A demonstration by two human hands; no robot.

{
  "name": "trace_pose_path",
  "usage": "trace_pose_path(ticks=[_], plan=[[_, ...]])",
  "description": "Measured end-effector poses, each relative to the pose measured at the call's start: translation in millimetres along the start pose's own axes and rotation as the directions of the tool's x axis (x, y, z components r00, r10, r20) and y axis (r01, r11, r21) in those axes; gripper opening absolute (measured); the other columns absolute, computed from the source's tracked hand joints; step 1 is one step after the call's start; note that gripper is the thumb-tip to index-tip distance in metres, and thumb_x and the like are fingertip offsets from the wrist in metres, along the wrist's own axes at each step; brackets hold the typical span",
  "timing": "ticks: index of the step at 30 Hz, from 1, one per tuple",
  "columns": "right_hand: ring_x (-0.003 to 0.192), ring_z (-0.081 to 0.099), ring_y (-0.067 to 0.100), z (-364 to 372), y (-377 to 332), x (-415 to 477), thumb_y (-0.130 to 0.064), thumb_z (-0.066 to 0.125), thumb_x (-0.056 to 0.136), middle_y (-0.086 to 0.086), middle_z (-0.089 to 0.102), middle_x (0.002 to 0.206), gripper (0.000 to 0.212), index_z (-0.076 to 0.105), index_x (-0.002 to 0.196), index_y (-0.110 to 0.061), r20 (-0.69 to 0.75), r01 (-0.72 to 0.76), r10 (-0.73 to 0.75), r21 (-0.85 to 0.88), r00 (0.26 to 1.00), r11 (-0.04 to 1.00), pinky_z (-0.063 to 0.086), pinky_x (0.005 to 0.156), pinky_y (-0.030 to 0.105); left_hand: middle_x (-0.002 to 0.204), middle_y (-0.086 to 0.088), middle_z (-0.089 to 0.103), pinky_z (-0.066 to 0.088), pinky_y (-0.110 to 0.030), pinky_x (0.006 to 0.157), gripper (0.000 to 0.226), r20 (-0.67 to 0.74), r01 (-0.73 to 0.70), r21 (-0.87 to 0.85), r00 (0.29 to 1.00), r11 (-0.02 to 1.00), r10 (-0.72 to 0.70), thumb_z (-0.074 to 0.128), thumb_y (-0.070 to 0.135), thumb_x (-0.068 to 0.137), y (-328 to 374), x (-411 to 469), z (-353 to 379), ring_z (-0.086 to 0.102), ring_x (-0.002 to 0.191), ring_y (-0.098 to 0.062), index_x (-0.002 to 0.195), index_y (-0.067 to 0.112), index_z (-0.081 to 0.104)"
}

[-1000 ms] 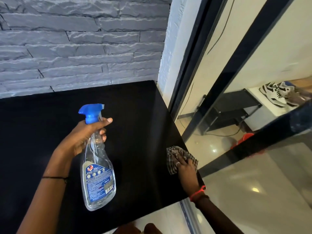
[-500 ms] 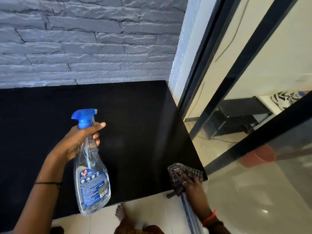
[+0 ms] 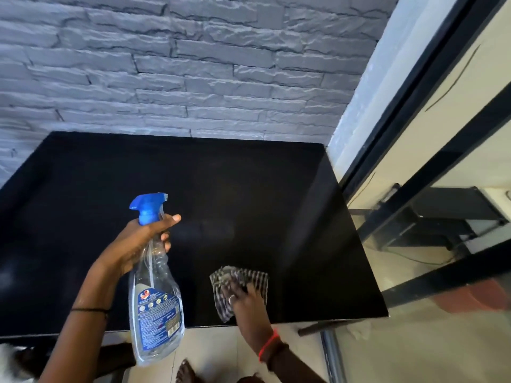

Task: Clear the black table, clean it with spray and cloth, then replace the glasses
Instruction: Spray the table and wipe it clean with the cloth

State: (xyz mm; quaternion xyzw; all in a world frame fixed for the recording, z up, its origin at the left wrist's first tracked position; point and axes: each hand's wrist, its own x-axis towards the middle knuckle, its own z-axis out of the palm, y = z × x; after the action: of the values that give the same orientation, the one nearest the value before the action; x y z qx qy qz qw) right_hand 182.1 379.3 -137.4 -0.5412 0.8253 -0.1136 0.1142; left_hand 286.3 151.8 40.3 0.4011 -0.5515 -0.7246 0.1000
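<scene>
Left hand [image 3: 132, 244] has its fingers wrapped round the spray bottle [image 3: 154, 299] above the desk [image 3: 249, 203]. Right hand [image 3: 246, 299] presses the cloth [image 3: 257, 280] flat near the front edge, fingers spread.

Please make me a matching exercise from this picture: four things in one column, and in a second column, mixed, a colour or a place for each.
Column one:
1 bottle
2 cloth
3 table
4 wall

Column two:
a grey stone
b in the left hand
c black
d under the right hand

Pairs: 1-b, 2-d, 3-c, 4-a.
</scene>
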Motion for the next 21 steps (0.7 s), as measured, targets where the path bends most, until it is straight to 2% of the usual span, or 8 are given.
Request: trace_pose_path(ticks=[2, 5, 9, 11, 13, 16, 18, 21], plan=[[0.098, 0.047, 0.015, -1, -12, -25, -0.028, 0.038, 0.079, -0.018, 0.063, 0.120, 0.042, 0.068, 0.107, -0.034, 0.039, 0.016, -0.016, 0.008, 0.999, 1.000, 0.050, 0.077, 0.023, 0.055, -0.003, 0.044, 0.045, -0.029, 0.049, 0.028, -0.007, 0.005, -0.003, 1.000, 1.000, -0.005, 0.077, 0.031, 0.074, 5, 2, -18, 0.049, 0.047, -0.019, 0.060, 0.021, 0.054], [0.112, 0.051, 0.015, 6, 24, -55, -0.032, 0.036, 0.089, -0.015, 0.061, 0.125, 0.038, 0.066, 0.112, -0.033, 0.003, 0.036, -0.035, -0.102, 0.999, 0.994, 0.033, 0.099, 0.030, 0.055, -0.003, 0.044, 0.046, -0.030, 0.049, 0.028, -0.019, 0.006, 0.007, 1.000, 1.000, -0.006, 0.075, 0.030, 0.077, 10, 6, -40, 0.049, 0.047, -0.019, 0.066, 0.019, 0.052], [0.118, 0.040, 0.013, -26, 63, -53, -0.016, 0.056, 0.072, -0.008, 0.062, 0.124, 0.045, 0.067, 0.113, -0.025, -0.117, -0.137, 0.118, -0.176, 0.986, 0.975, 0.012, 0.112, 0.028, 0.053, -0.001, 0.046, 0.047, -0.030, 0.047, 0.025, -0.019, 0.001, 0.014, 1.000, 1.000, -0.001, 0.077, 0.030, 0.073, 20, 12, -77, 0.050, 0.046, -0.017, 0.066, 0.020, 0.055], [0.118, 0.043, 0.012, -36, 74, -25, -0.005, 0.054, 0.069, -0.002, 0.061, 0.126, 0.050, 0.066, 0.117, -0.016, -0.095, -0.221, 0.209, -0.153, 0.973, 0.963, 0.014, 0.110, 0.022, 0.052, 0.000, 0.046, 0.047, -0.030, 0.047, 0.026, -0.017, -0.007, 0.022, 1.000, 1.000, 0.007, 0.078, 0.030, 0.073, 23, 15, -96, 0.050, 0.046, -0.017, 0.061, 0.022, 0.056], [0.116, 0.054, 0.017, -36, 75, 13, -0.010, 0.033, 0.072, -0.002, 0.056, 0.132, 0.056, 0.063, 0.119, -0.014, -0.043, -0.319, 0.316, -0.149, 0.948, 0.936, 0.022, 0.104, 0.024, 0.052, -0.001, 0.046, 0.047, -0.030, 0.047, 0.028, -0.011, -0.013, 0.035, 1.000, 0.999, 0.013, 0.078, 0.031, 0.073, 24, 18, -109, 0.050, 0.046, -0.017, 0.056, 0.024, 0.057], [0.105, 0.061, 0.022, -18, 45, 76, -0.017, 0.028, 0.074, -0.002, 0.060, 0.128, 0.057, 0.065, 0.118, -0.017, -0.020, -0.377, 0.377, -0.109, 0.926, 0.920, 0.031, 0.094, 0.026, 0.054, -0.002, 0.046, 0.046, -0.030, 0.049, 0.024, -0.004, -0.010, 0.046, 1.000, 0.999, 0.011, 0.078, 0.031, 0.074, 27, 25, -124, 0.050, 0.047, -0.018, 0.062, 0.023, 0.059], [0.113, 0.055, 0.022, 1, 6, 107, -0.023, 0.024, 0.079, -0.007, 0.055, 0.134, 0.058, 0.060, 0.124, -0.021, -0.026, -0.325, 0.325, -0.146, 0.945, 0.934, 0.033, 0.101, 0.027, 0.056, -0.002, 0.046, 0.046, -0.029, 0.050, 0.025, -0.003, -0.002, 0.044, 1.000, 0.999, 0.002, 0.078, 0.032, 0.072, 28, 31, -130, 0.051, 0.048, -0.018, 0.073, 0.019, 0.057], [0.114, 0.056, 0.023, 36, -54, 111, -0.023, 0.021, 0.085, -0.009, 0.050, 0.138, 0.055, 0.056, 0.127, -0.023, 0.009, -0.118, 0.121, -0.160, 0.993, 0.980, 0.038, 0.097, 0.032, 0.056, -0.002, 0.047, 0.047, -0.029, 0.050, 0.025, 0.016, 0.003, 0.024, 1.000, 1.000, -0.003, 0.081, 0.033, 0.068, 30, 39, -139, 0.051, 0.049, -0.019, 0.066, 0.022, 0.059]])
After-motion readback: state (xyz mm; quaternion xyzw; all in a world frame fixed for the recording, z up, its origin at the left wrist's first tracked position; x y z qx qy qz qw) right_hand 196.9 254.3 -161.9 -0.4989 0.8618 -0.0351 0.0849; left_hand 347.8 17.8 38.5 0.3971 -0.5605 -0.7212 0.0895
